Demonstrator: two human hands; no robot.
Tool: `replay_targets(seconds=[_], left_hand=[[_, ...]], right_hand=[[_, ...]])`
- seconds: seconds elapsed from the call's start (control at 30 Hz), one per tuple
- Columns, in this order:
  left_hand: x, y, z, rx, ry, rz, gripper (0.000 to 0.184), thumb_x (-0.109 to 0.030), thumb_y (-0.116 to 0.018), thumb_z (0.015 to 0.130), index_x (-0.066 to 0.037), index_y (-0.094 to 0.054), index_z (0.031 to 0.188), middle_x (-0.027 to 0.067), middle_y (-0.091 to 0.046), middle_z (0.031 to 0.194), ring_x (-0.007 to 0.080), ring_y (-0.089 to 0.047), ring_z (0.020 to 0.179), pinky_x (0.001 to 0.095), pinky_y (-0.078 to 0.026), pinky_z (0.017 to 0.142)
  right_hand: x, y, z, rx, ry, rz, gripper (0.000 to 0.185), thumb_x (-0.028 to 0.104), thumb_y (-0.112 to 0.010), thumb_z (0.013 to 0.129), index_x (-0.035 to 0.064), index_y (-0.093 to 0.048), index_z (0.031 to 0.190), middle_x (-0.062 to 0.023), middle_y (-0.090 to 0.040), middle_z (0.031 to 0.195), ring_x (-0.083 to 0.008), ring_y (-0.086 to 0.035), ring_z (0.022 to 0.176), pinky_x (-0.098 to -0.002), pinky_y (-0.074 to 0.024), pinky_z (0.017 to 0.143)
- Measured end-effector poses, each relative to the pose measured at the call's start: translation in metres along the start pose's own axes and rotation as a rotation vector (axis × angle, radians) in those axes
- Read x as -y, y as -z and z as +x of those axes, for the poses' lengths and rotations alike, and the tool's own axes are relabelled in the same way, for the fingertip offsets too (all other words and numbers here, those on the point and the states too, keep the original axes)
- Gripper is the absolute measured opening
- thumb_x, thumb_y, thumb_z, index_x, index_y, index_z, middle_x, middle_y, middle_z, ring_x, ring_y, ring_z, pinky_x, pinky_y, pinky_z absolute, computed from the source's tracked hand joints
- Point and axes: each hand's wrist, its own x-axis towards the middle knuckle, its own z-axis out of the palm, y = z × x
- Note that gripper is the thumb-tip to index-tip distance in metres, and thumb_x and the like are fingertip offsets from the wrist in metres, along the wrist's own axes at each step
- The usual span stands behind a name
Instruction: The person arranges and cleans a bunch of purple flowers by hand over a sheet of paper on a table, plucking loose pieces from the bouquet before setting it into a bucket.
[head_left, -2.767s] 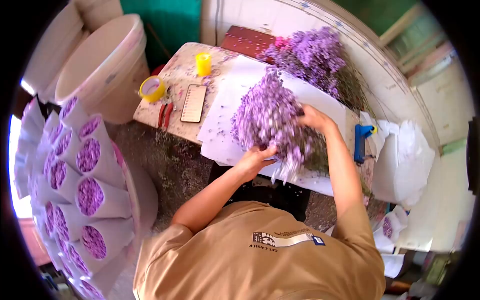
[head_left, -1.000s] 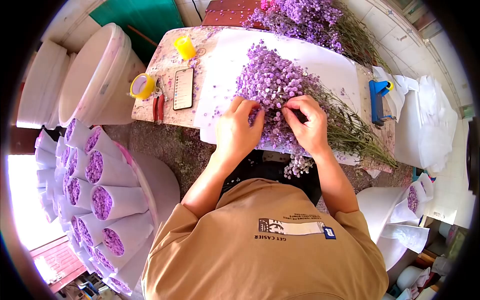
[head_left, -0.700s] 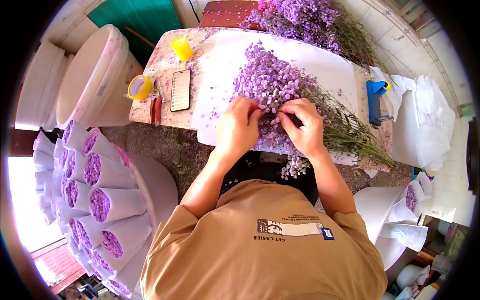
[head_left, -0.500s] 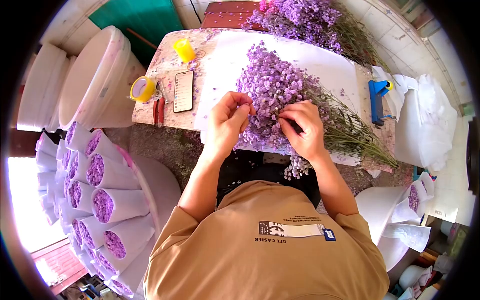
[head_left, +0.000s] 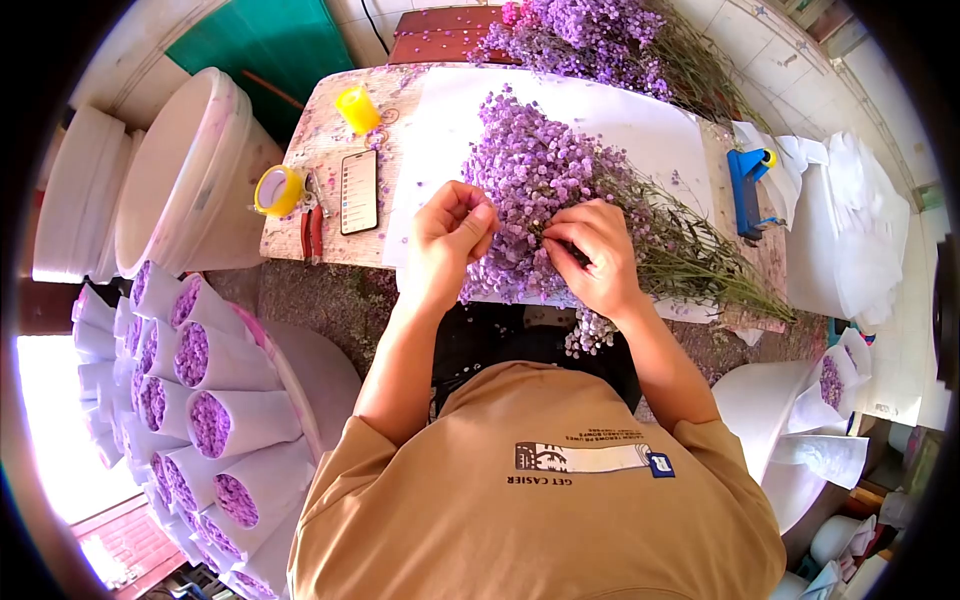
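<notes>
A bunch of small purple flowers (head_left: 535, 160) lies on white paper (head_left: 440, 115) on the table, its green stems pointing to the lower right. My left hand (head_left: 452, 240) is at the left edge of the blossoms, thumb and fingertips pressed together; whatever is between them is too small to make out. Over the middle of the bunch, my right hand (head_left: 597, 255) has its fingers curled in a pinch at the blossoms. What its fingertips grip is hidden among the flowers.
On the table's left are a phone (head_left: 359, 192), red-handled pruners (head_left: 312, 225), and yellow tape rolls (head_left: 278, 190). A blue tape dispenser (head_left: 748, 190) stands right. More purple flowers (head_left: 600, 45) lie behind. Wrapped bouquets (head_left: 210, 425) fill a bucket at left; another bucket (head_left: 755, 405) is at right.
My left hand has drawn back leftward from the blossoms, its fingertips pinched. My right hand stays at the bunch. Earlier the bunch was held up in both hands; now it lies on the paper.
</notes>
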Motion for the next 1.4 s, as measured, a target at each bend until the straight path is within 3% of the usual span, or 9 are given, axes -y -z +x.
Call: replay_targets(seconds=[0.13, 0.27, 0.33, 0.5, 0.67, 0.73, 0.93, 1.07, 1.4], left_hand=[[-0.008, 0.003, -0.002, 0.158, 0.189, -0.544, 0.012, -0.007, -0.053, 0.094, 0.0, -0.061, 0.1, 0.006, -0.061, 0.084, 0.0087, -0.046, 0.06, 0.0225, -0.032, 0.052], [-0.011, -0.012, -0.002, 0.115, 0.247, -0.145, 0.016, -0.011, -0.066, 0.09, 0.001, -0.063, 0.099, 0.0042, -0.06, 0.083, 0.0098, -0.049, 0.063, 0.0236, -0.037, 0.056], [-0.007, -0.02, -0.005, 0.1, -0.104, 0.483, 0.015, -0.008, -0.073, 0.088, 0.001, -0.066, 0.097, 0.0015, -0.061, 0.083, 0.0096, -0.052, 0.066, 0.0242, -0.042, 0.059], [0.009, -0.02, -0.009, 0.066, -0.254, 0.59, 0.011, -0.006, -0.072, 0.089, 0.0, -0.066, 0.096, 0.0006, -0.06, 0.079, 0.0091, -0.053, 0.069, 0.024, -0.043, 0.062], [-0.018, -0.002, -0.004, 0.14, 0.237, -0.592, 0.024, -0.022, -0.051, 0.1, -0.001, -0.06, 0.093, 0.0085, -0.057, 0.081, 0.0091, -0.038, 0.057, 0.0247, -0.029, 0.049], [-0.023, 0.001, 0.003, 0.205, 0.209, -0.597, 0.035, -0.029, -0.044, 0.103, 0.001, -0.061, 0.095, 0.0109, -0.057, 0.083, 0.0101, -0.039, 0.057, 0.0245, -0.03, 0.049], [-0.002, -0.016, 0.018, 0.178, -0.121, 0.378, 0.015, -0.011, -0.066, 0.094, 0.002, -0.07, 0.101, 0.0, -0.063, 0.078, 0.0068, -0.052, 0.069, 0.024, -0.042, 0.059], [0.004, -0.017, 0.017, 0.18, -0.078, 0.541, 0.014, -0.01, -0.068, 0.092, 0.002, -0.07, 0.099, 0.0018, -0.067, 0.083, 0.0079, -0.056, 0.072, 0.0251, -0.045, 0.064], [-0.018, 0.006, 0.024, 0.209, 0.205, -0.605, 0.026, -0.029, -0.046, 0.1, -0.005, -0.052, 0.092, 0.0055, -0.051, 0.077, 0.0087, -0.035, 0.055, 0.0231, -0.027, 0.047]], right_hand=[[0.001, 0.0, -0.001, 0.016, 0.004, -0.008, 0.019, 0.003, -0.08, 0.071, 0.0076, -0.069, 0.085, -0.0037, -0.067, 0.092, -0.0241, -0.061, 0.088, -0.0373, -0.0432, 0.082], [0.003, 0.002, -0.001, 0.019, 0.025, -0.024, 0.018, 0.004, -0.08, 0.071, 0.0078, -0.069, 0.085, -0.0033, -0.067, 0.093, -0.0241, -0.062, 0.089, -0.0381, -0.0436, 0.084], [0.004, 0.002, -0.003, 0.029, 0.02, -0.025, 0.018, 0.004, -0.08, 0.072, 0.0078, -0.069, 0.085, -0.0032, -0.067, 0.094, -0.0241, -0.062, 0.09, -0.0383, -0.0436, 0.084], [0.003, -0.001, -0.006, 0.032, 0.018, -0.032, 0.017, 0.004, -0.079, 0.072, 0.0082, -0.069, 0.085, -0.0028, -0.067, 0.095, -0.0239, -0.062, 0.091, -0.0389, -0.0437, 0.085], [0.005, 0.001, -0.007, 0.015, 0.06, 0.002, 0.025, -0.001, -0.08, 0.067, 0.0063, -0.068, 0.087, -0.0062, -0.068, 0.094, -0.0272, -0.063, 0.089, -0.0394, -0.0444, 0.081], [0.003, -0.001, -0.008, 0.013, 0.063, -0.007, 0.023, 0.001, -0.08, 0.068, 0.0074, -0.068, 0.086, -0.0043, -0.067, 0.095, -0.0257, -0.062, 0.09, -0.0396, -0.044, 0.083], [0.007, 0.0, -0.011, 0.018, 0.075, -0.045, 0.019, 0.005, -0.08, 0.069, 0.0089, -0.069, 0.084, -0.0021, -0.066, 0.096, -0.0239, -0.062, 0.092, -0.0398, -0.0434, 0.085], [0.006, -0.001, -0.013, 0.038, 0.082, -0.046, 0.018, 0.007, -0.079, 0.07, 0.0095, -0.069, 0.085, -0.0016, -0.065, 0.095, -0.0236, -0.062, 0.092, -0.0399, -0.0434, 0.085], [0.004, -0.003, -0.014, 0.023, 0.085, -0.024, 0.019, 0.006, -0.079, 0.07, 0.0098, -0.07, 0.086, -0.0021, -0.066, 0.096, -0.0235, -0.062, 0.092, -0.04, -0.0432, 0.086]])
